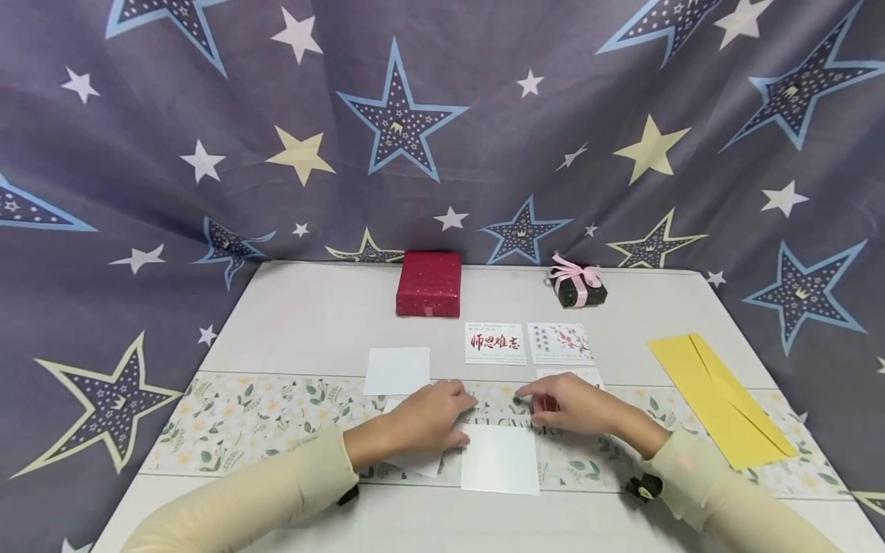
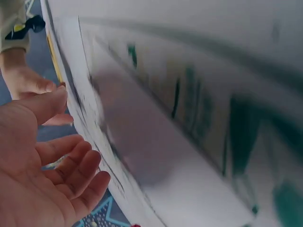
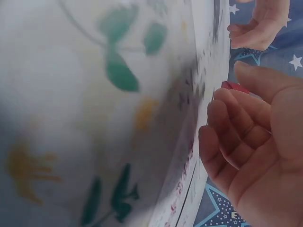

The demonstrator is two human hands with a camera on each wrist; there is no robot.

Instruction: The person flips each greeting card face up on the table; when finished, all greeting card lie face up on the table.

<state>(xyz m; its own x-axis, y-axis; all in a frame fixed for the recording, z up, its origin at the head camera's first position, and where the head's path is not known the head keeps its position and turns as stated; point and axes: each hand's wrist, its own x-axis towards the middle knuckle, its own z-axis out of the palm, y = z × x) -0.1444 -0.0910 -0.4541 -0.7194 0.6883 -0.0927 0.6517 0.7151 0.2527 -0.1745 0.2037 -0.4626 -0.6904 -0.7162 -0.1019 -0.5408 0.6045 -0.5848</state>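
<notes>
My left hand (image 1: 432, 415) hovers over a white card (image 1: 423, 465) that it partly covers. Its fingers are loosely bent with nothing between them, as the left wrist view also shows. Just right of it lies a blank white card (image 1: 499, 468), and beyond it another blank card (image 1: 397, 371). My right hand (image 1: 577, 403), holding nothing, has its index finger stretched toward the left hand and the others loosely curled. Behind it lie a card with red characters (image 1: 495, 343), a card with a blossom branch (image 1: 561, 343) and a third card (image 1: 579, 375), partly hidden by that hand.
A red box (image 1: 429, 283) and a small black box with a pink ribbon (image 1: 579, 284) stand at the table's back edge. A yellow envelope (image 1: 722, 399) lies at the right. A flowered band (image 1: 276, 422) crosses the white table; a starry cloth (image 1: 415, 207) hangs behind.
</notes>
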